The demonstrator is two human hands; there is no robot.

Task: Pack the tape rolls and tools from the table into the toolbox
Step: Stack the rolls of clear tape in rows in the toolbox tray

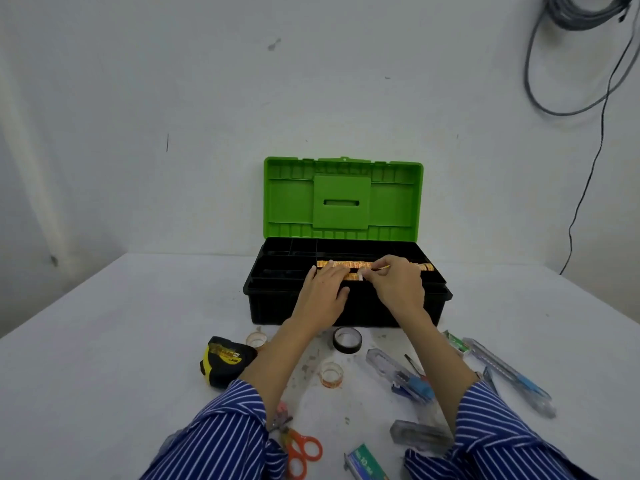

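Observation:
The black toolbox (277, 306) stands open with its green lid (343, 199) upright. A row of orange-yellow tape rolls (341, 264) lies in the long tray compartment. My left hand (322, 292) rests on the row's left part with fingers spread over the rolls. My right hand (398, 284) pinches the rolls near the middle of the row. On the table in front lie a black tape roll (347, 340), a clear tape roll (331, 374), another clear roll (256, 340) and a yellow-black tape measure (223, 360).
Orange scissors (301, 452), a clear stapler (398, 375), a blue utility knife (509, 375), a clear box (419, 436) and a green staple box (367, 464) lie near my sleeves. Cables (588, 98) hang on the wall at right.

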